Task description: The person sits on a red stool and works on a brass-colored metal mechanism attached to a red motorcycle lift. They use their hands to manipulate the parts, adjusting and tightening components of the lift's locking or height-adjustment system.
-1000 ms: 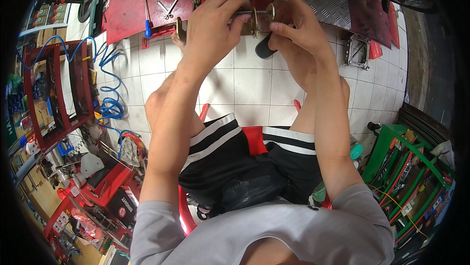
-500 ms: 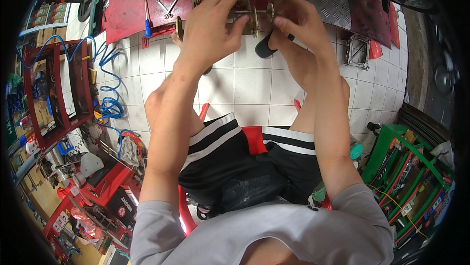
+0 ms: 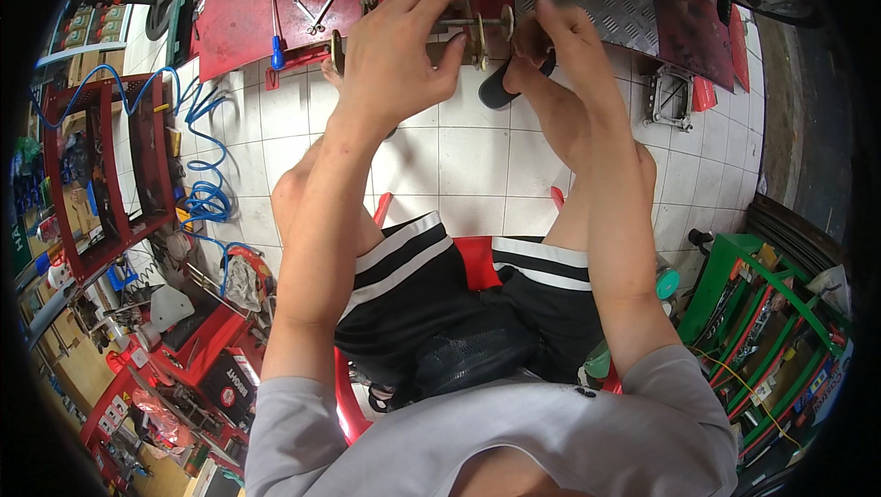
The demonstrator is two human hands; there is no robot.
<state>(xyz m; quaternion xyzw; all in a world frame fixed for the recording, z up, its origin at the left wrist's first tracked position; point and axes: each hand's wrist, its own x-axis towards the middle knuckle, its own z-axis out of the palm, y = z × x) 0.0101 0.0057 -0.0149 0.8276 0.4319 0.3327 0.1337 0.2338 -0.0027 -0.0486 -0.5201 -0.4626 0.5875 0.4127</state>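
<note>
A thin metal rod with a round disc-shaped end passes through an upright brass-coloured plate at the red stand. My left hand arches over the parts on the rod's left; its thumb stands apart from the fingers, and its fingertips are partly hidden behind the metal. Just right of the disc, my right hand is turned with its fingers loosely bent and separated. It does not touch the disc, and nothing shows in it. Another brass-coloured piece shows left of my left wrist.
A blue-handled screwdriver and spanners lie on the red surface at left. Right of the stand is a ridged metal plate. A coiled blue hose, a red rack and a green rack flank me.
My right hand has come off the disc end, shifting a little right and rotating. My left thumb has lowered away from the brass-coloured plate. The rod now shows more fully.
</note>
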